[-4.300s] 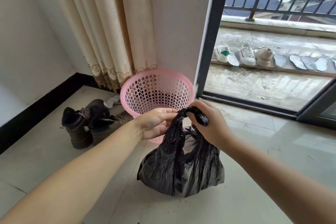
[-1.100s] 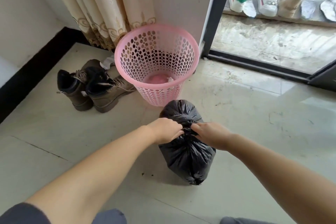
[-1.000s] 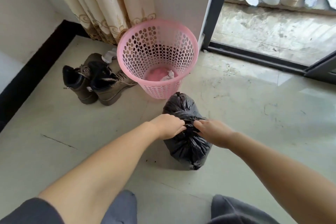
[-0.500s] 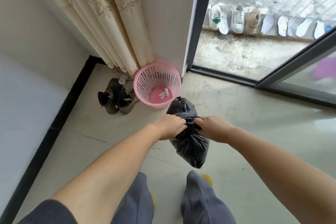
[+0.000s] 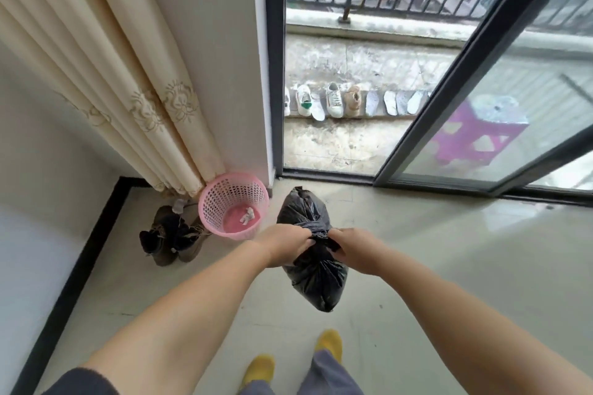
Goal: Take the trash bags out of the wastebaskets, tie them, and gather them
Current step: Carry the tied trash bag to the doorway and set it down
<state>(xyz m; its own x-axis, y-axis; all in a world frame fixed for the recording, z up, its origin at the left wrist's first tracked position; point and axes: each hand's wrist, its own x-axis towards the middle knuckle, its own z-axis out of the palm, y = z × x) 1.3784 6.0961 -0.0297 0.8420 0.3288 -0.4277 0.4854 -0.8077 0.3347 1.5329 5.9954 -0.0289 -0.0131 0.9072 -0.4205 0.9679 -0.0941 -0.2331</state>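
A full black trash bag (image 5: 316, 279) hangs in the air in front of me, its neck twisted into a knot between my hands. My left hand (image 5: 285, 244) grips the bag's knot from the left. On the other side my right hand (image 5: 356, 250) is closed on the same knot. The pink perforated wastebasket (image 5: 221, 199) stands on the floor to the left, by the curtain, with a scrap of white paper (image 5: 247, 215) lying in its bottom and no bag in it.
A pair of brown boots (image 5: 170, 234) sits left of the basket against the black skirting. A cream curtain (image 5: 128, 74) hangs over the corner. An open sliding glass door (image 5: 481, 99) leads to a balcony with several shoes (image 5: 333, 102). My yellow slippers (image 5: 327, 341) are below.
I have stood up: the view has risen and the bag has left the floor, held by both hands at the knot. The basket now looks smaller and farther away.
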